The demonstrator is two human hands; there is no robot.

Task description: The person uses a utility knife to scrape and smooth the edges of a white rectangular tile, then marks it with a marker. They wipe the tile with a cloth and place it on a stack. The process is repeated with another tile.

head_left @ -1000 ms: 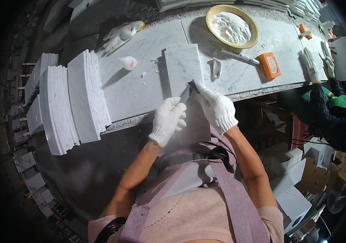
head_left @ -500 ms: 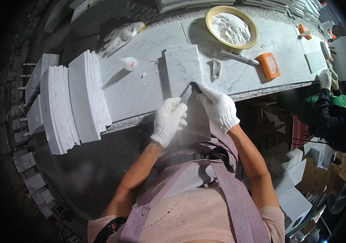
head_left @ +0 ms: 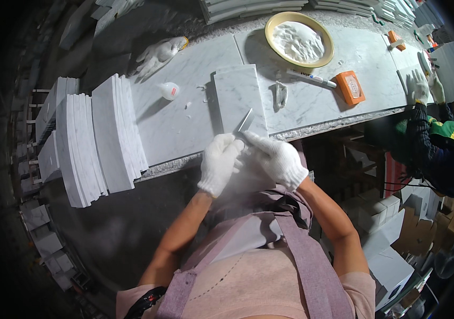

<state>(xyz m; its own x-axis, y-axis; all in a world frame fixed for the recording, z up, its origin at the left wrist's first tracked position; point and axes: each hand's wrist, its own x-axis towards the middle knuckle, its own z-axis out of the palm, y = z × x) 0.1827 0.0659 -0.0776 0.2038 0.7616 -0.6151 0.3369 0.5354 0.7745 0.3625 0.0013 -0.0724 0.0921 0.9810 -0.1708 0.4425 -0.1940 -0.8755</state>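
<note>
A white marble tile (head_left: 236, 95) lies on the marble bench (head_left: 184, 122), its near end reaching over the bench's front edge toward me. Both my hands wear white gloves and meet at that near end. My right hand (head_left: 278, 158) pinches a thin metal blade (head_left: 245, 120) that points up across the tile's surface. Beside it, my left hand (head_left: 219, 162) is curled against the tile's near edge. Pale dust hazes the space between my hands, so the tile's overhang is hard to make out.
Upright marble tiles (head_left: 104, 141) are stacked at the left. On the bench lie a small white bottle (head_left: 169, 90), a spare glove (head_left: 158, 53), a rag (head_left: 280, 94), a marker (head_left: 312, 78), an orange box (head_left: 350, 87) and a yellow bowl (head_left: 322, 56) of white powder. A co-worker's gloved hands (head_left: 422, 87) work at the right.
My hands and the blade have stayed almost in place at the tile's near end. The co-worker's gloved hands have shifted about on the bench at the right.
</note>
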